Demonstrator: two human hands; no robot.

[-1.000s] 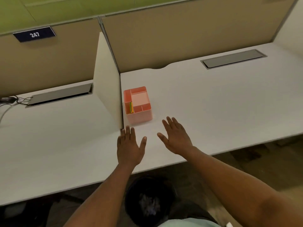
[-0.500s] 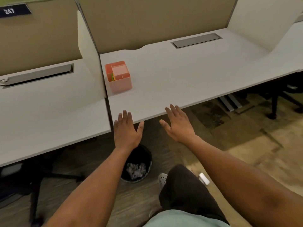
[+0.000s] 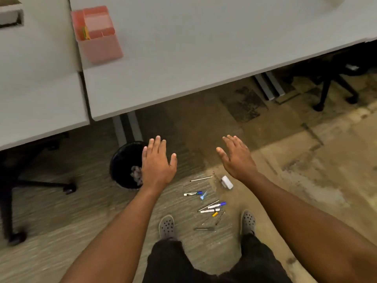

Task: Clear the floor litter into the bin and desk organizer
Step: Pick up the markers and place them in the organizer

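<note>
Carpeted office floor held scattered pens (image 3: 212,208) between the shoes, lying mostly along nine-to-three, perhaps markers. They lay at six o'clock from both empty, flat-fingered hands, the right hand (image 3: 237,160) slightly nearer than the left hand (image 3: 157,163); bin (image 3: 124,166) at nine o'clock.

Pens (image 3: 212,207) (scattered) between grey shoes (image 3: 166,226)

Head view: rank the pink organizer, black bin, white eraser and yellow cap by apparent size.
1. Pink organizer and black bin look alike; the bin is partly hidden, so unranked.
2. White eraser.
3. Yellow cap.
</note>
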